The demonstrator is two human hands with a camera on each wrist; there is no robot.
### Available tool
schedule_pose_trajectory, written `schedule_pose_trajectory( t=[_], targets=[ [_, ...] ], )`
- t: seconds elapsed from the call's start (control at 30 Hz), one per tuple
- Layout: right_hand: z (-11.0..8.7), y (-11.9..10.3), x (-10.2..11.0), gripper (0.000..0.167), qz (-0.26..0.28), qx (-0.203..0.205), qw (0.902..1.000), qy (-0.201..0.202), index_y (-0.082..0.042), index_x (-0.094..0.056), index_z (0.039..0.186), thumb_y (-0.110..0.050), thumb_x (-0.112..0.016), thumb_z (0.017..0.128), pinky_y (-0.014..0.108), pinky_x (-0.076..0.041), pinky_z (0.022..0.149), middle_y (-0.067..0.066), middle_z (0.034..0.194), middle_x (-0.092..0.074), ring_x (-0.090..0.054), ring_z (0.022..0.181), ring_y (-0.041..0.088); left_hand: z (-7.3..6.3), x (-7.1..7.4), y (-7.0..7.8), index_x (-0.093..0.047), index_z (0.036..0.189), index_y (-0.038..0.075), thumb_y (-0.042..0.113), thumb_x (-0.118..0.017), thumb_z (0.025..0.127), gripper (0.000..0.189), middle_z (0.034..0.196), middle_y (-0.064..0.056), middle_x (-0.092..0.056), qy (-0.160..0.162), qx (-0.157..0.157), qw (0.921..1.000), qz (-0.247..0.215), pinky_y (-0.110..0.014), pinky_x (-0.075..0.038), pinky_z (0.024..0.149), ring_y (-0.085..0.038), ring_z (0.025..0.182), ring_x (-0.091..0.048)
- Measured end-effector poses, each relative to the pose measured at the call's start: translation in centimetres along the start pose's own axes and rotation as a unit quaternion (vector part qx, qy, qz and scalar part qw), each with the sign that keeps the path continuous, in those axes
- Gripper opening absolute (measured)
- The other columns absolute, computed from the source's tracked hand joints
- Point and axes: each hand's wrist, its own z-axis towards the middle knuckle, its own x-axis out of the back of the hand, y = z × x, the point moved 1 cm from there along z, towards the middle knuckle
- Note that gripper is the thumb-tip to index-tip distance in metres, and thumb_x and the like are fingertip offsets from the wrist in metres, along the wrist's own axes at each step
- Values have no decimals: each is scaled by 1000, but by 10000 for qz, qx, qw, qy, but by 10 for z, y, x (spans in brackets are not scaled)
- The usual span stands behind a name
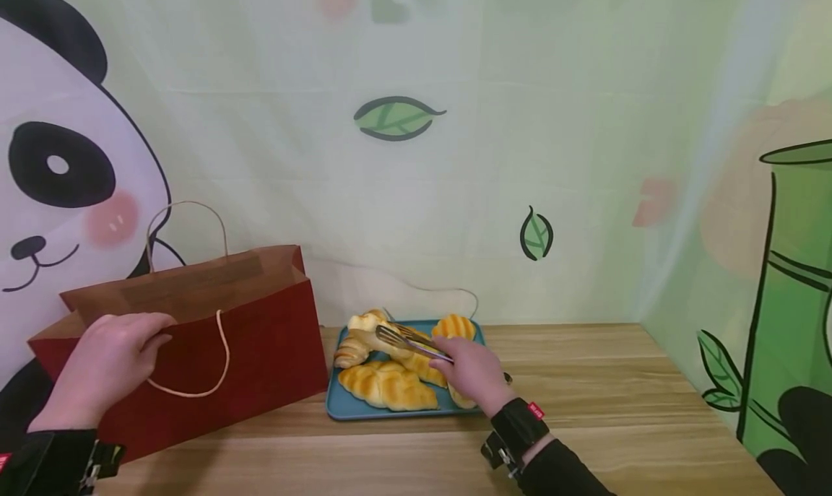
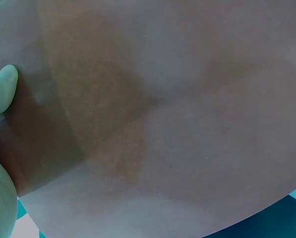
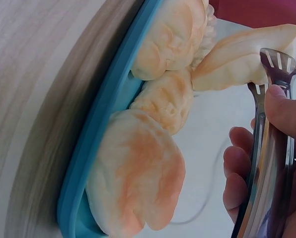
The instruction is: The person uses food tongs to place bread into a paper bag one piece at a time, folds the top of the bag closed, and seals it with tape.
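A red paper bag (image 1: 260,359) with twisted cord handles stands on the left, its mouth open. My left hand (image 1: 126,355) pinches the bag's near rim; in the left wrist view the brown inside of the bag (image 2: 197,139) fills most of the picture beside the thumb. With my right hand (image 1: 477,370) I hold metal tongs (image 3: 267,148) over a blue tray (image 1: 357,414). The slotted tips of the tongs overlap the end of a long bread roll (image 3: 242,57). On the tray lie several breads, including a ridged loaf (image 1: 390,386) at the front.
The wooden table (image 1: 585,388) extends to the right of the tray. Behind it hangs a pale green cloth backdrop (image 1: 585,120) printed with a panda, leaves and bamboo. A thin cord (image 1: 448,289) runs behind the tray.
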Motion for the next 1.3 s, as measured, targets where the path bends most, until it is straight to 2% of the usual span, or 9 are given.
schedule_pose_trajectory(
  t=[0.2, 0.33, 0.57, 0.8, 0.93, 1.17, 1.3],
  targets=[
    [0, 4, -1, 37, 31, -12, 10000, 59, -13, -68, 124, -30, -72, 91, 38, -54, 65, 5, 105, -71, -66, 83, 22, -1, 0, -1, -70, 90, -5, -14, -80, 67, 27, 75, -18, -69, -19, 13, 10000, 3, -61, -49, 72, -34, 66, -63],
    [1, 3, 3, 37, 90, -106, 9999, -31, -14, -68, 124, -31, -71, 92, 32, -48, 59, 1, 95, -69, -59, 73, 17, -1, -1, -1, -70, 91, -4, -14, -81, 67, 27, 75, -18, -69, -36, 33, 10000, -4, -60, -49, 72, -34, 67, -63],
    [3, 1, 12, 39, 114, -7, 9999, 37, -11, -67, 125, -30, -71, 92, 29, -44, 57, -2, 89, -65, -54, 69, 14, -1, -1, -1, -71, 91, -4, -14, -81, 68, 28, 77, -18, -70, -66, 93, 9999, -16, -62, -49, 77, -35, 68, -63],
    [8, -2, 19, 27, 260, -41, 9996, 121, -15, -68, 114, -31, -70, 93, 26, -36, 51, -6, 75, -52, -48, 63, 13, -1, -1, -1, -70, 91, -4, -14, -81, 67, 28, 76, -18, -70, -51, 68, 10000, -28, -63, -50, 78, -35, 67, -63],
    [11, -4, 23, 20, 313, -16, 9993, 214, -17, -65, 106, -31, -70, 93, 26, -35, 51, -5, 73, -51, -46, 61, 13, -1, -1, -2, -70, 90, -4, -14, -81, 67, 28, 76, -18, -69, -30, 19, 10000, -14, -63, -49, 75, -35, 67, -63],
    [18, -8, 30, 29, 436, -24, 9988, 226, -17, -67, 120, -32, -68, 95, 28, -40, 56, -3, 85, -61, -50, 67, 14, -1, -2, -3, -70, 90, -4, -14, -81, 66, 29, 75, -18, -69, -5, -16, 10000, -28, -63, -49, 75, -35, 67, -63],
    [22, -13, 36, 27, 495, 17, 9984, 259, -18, -66, 118, -31, -68, 95, 28, -39, 56, -4, 80, -56, -49, 66, 14, -1, -1, -2, -70, 91, -4, -15, -81, 66, 29, 76, -18, -69, -1, -3, 10000, -47, -63, -49, 75, -35, 67, -63]
  ],
)
